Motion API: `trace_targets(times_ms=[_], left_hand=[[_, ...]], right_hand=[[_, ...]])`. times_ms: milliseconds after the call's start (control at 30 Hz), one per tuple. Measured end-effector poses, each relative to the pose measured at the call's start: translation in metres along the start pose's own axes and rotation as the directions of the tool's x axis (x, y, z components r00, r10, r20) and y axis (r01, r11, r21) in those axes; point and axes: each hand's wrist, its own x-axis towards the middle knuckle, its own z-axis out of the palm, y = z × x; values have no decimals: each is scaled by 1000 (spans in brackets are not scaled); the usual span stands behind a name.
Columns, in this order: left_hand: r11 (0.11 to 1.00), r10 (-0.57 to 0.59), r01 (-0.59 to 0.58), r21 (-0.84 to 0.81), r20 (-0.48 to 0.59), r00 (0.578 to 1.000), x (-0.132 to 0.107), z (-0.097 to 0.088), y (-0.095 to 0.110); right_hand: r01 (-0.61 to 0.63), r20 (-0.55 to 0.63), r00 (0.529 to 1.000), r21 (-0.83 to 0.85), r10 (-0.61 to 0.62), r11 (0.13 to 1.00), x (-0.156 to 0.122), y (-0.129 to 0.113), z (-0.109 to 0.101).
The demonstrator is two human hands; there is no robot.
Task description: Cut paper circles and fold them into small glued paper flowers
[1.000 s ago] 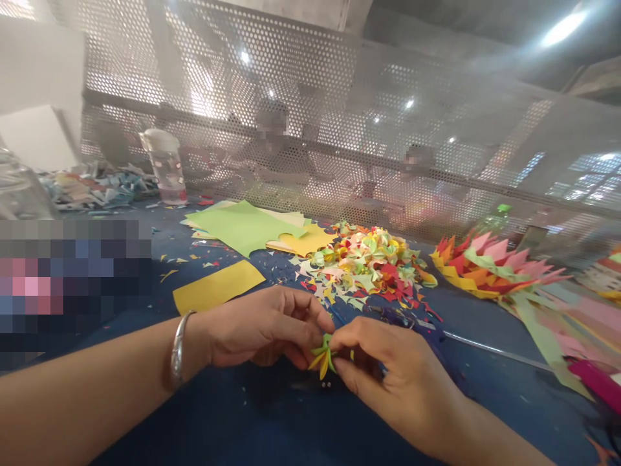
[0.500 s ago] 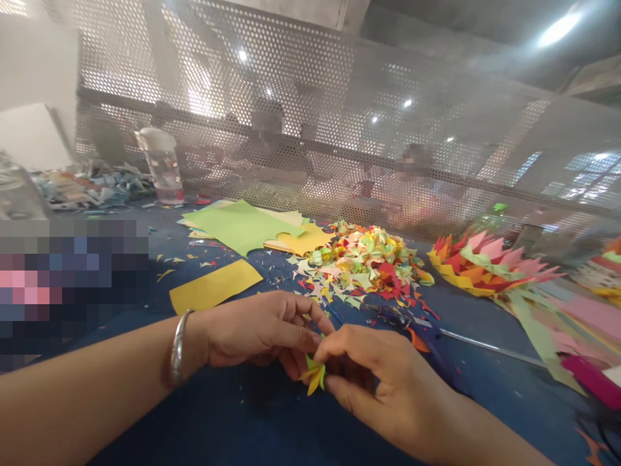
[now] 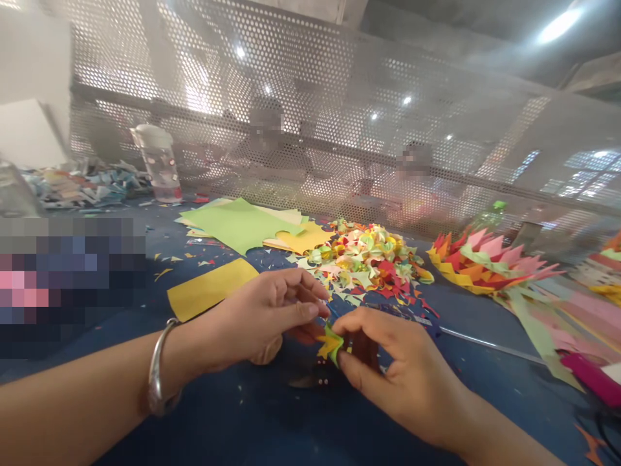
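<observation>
A small folded paper flower (image 3: 332, 344), yellow inside and green outside, is pinched between the thumb and index finger of my right hand (image 3: 392, 362). My left hand (image 3: 272, 307), with a silver bangle (image 3: 156, 369) at its wrist, is just left of it. Its fingers are loosely curled and apart, with the lower fingertips close to the yellow petals; whether they touch cannot be made out. Under the left palm shows a rounded beige shape (image 3: 266, 349), unclear in kind. Beyond the hands lies a heap of small cut-paper pieces (image 3: 371, 252) in several colours.
A yellow paper strip (image 3: 211, 289) and green sheets (image 3: 240, 223) lie behind my left hand. A spiky paper piece (image 3: 490, 262) and a magenta object (image 3: 589, 377) are on the right. A clear cup (image 3: 160, 165) stands before the perforated screen (image 3: 310, 84); people are behind it.
My right hand has lifted slightly and moved right with the paper flower, which has turned. My left hand has risen and loosened its fingers, and the beige shape below it has come into view.
</observation>
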Motion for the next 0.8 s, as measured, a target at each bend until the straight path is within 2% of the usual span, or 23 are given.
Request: trace_targets(times_ms=[67,167,233,333,400,433,600,733,800], left_hand=[[982,134,-123,144,-66,989,-2,-1,1],[896,293,-234,377,-106,950,-8,-2,4],[797,409,-325,510,-60,910,-13,-1,8],[631,558,-445,635,27,829,-21,1,14],[565,606,-459,685,32,795,-24,2,16],[548,611,-454,702,35,791,-25,3,16],[571,520,-411,711,74,851,-24,4,10],[613,423,-337,714,64,904,-23,5,4],[620,397,-311,720,54,916,-22,5,3]], right_hand=[[-20,-27,999,-13,19,1000,0,2,-1],[-39,-54,998,-34,37,999,1,4,-1],[-48,-59,997,-49,46,998,1,5,-1],[-58,-74,996,-59,54,997,2,5,-1],[-64,-91,994,-68,58,996,1,5,0],[-65,-99,993,-73,57,995,1,5,0],[-41,-98,995,-86,33,995,1,6,0],[-32,-119,993,-90,21,995,1,6,-1],[-29,-119,993,-94,17,995,1,5,-1]])
